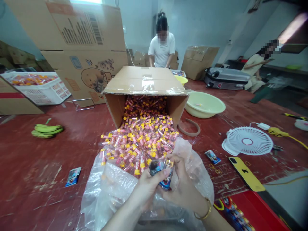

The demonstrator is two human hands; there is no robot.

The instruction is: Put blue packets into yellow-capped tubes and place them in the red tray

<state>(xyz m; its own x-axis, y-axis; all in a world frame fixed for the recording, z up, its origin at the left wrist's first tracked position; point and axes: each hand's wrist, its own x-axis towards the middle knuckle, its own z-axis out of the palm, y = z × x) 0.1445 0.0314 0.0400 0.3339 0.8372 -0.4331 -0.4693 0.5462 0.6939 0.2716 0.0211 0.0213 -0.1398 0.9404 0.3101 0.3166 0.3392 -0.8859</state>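
Observation:
My left hand (pixel 147 186) is closed on a small blue printed packet (pixel 165 183), its thumb pressed across the front. From the other side my right hand (pixel 181 182) grips the same packet, fingers curled around its upper edge. A little yellow shows at the packet's top; whether a tube is in it I cannot tell. Just beyond the hands, a heap of small clear tubes (pixel 141 141) with yellow caps and pink labels spills from a cardboard box (pixel 134 80) lying on its side. Beneath both hands spreads a clear plastic bag (pixel 115 183).
On the red table (pixel 48 160) lie bananas (pixel 47 130), a blue packet (pixel 73 177), another packet (pixel 213 156), a tape ring (pixel 198 130), a white fan (pixel 250 141) and a yellow phone (pixel 247 175). A green basin (pixel 207 106) stands behind. Two people are farther back.

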